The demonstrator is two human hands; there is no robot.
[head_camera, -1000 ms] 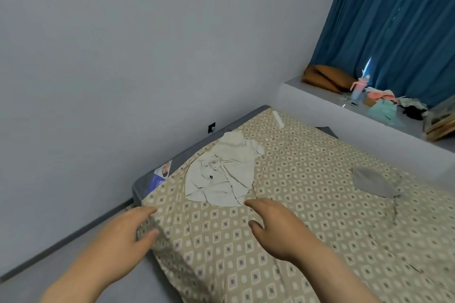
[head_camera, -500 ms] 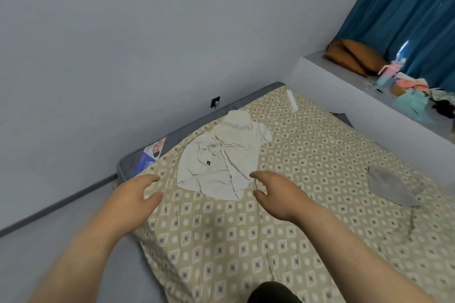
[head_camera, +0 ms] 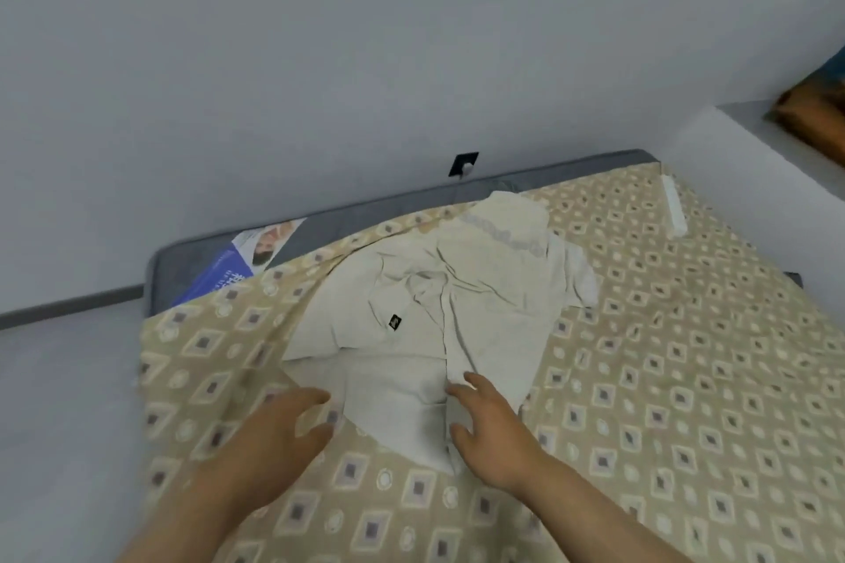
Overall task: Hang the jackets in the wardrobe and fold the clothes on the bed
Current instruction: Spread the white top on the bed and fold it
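So the off-white shirt (head_camera: 457, 311) is lying crumpled on the bed (head_camera: 686, 379), up toward the wall side of the patterned sheet, with its little black tag (head_camera: 394, 322) facing up. Both hands are at its near hem. The left hand (head_camera: 274, 439) is spread and loose by the left edge, and the right hand (head_camera: 494, 439) is spread too, fingers over the fabric. Neither grips anything, and I can't tell if they actually touch it

The single camera rides on the person's head at the edge of the bed with the beige diamond-patterned sheet (head_camera: 640, 379), angled forward and down, close above the crumpled cream shirt (head_camera: 480, 311), facing the pale grey wall (head_camera: 320, 59).
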